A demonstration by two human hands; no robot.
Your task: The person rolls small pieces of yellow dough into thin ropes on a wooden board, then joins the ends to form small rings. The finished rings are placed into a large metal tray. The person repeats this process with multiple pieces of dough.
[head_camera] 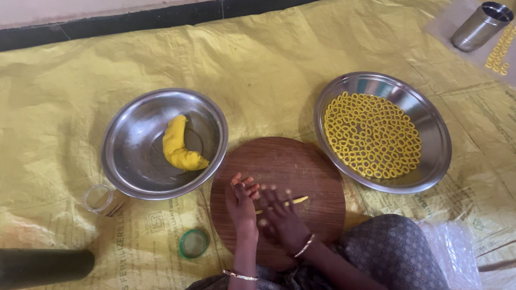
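A thin strand of yellow dough (295, 201) lies on the round wooden board (294, 161). My right hand (282, 215) rests flat on it, fingers spread and blurred. My left hand (241, 200) stands on edge beside it at the board's left part, fingers together, holding nothing that I can see. A curved lump of yellow dough (179, 145) lies in the steel bowl (134, 134) to the left. At the right, a steel plate (430, 124) holds several small yellow dough rings (370, 134).
A yellow plastic sheet (49, 85) covers the floor. A small glass jar (98, 198) and a green lid (193, 243) lie left of the board, a dark bottle (35, 267) at far left. A steel tumbler (481, 26) and more rings (502, 50) sit far right.
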